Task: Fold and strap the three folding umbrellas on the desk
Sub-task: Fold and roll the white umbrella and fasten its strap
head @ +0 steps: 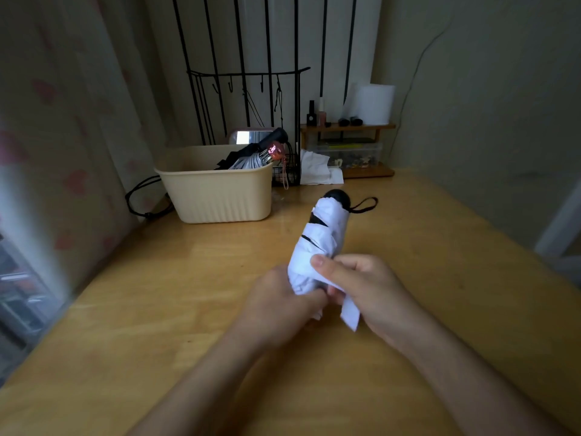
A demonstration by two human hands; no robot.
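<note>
I have both my left hand [283,302] and right hand [361,291] clamped on the rolled white fabric folding umbrella [320,243] above the wooden desk [157,294]; I judge that loosening would let its pleats spring open before strapping.

desk [132,309]: light wood, fills lower frame | wall [487,105]: plain pale, upper right | curtain [63,121]: pale with pink hearts, left edge | black metal rack [248,73]: top centre | small wooden shelf [349,127]: right of rack | light: dim
</note>
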